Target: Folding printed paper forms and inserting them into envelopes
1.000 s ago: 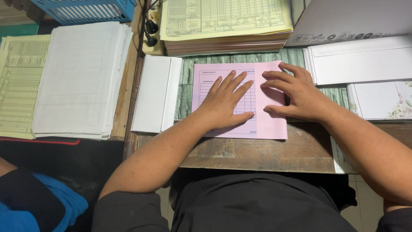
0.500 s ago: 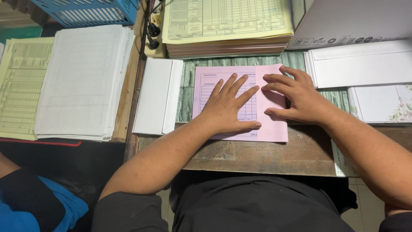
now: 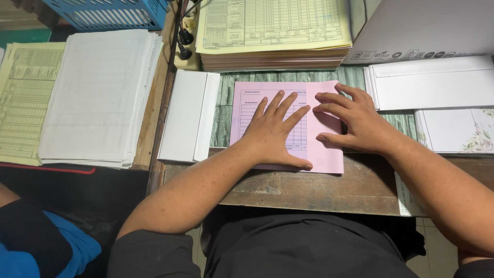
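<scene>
A pink printed form (image 3: 249, 105) lies on a worn wooden table (image 3: 309, 188) right in front of me. Its right part seems folded over, showing a blank pink face. My left hand (image 3: 275, 131) rests flat on the middle of the form with fingers spread. My right hand (image 3: 355, 121) presses the form's right part, fingertips pointing left toward my left hand. Neither hand holds anything.
A white envelope stack (image 3: 188, 116) lies left of the form. More white envelopes (image 3: 429, 82) and floral ones (image 3: 455, 128) lie right. A yellow form stack (image 3: 272, 31) sits behind, a white paper pile (image 3: 98, 92) far left, and a blue basket (image 3: 108, 13) at top left.
Both hands have stayed pressed on the pink form; the view has shifted only slightly. No clear movement of the paper.
</scene>
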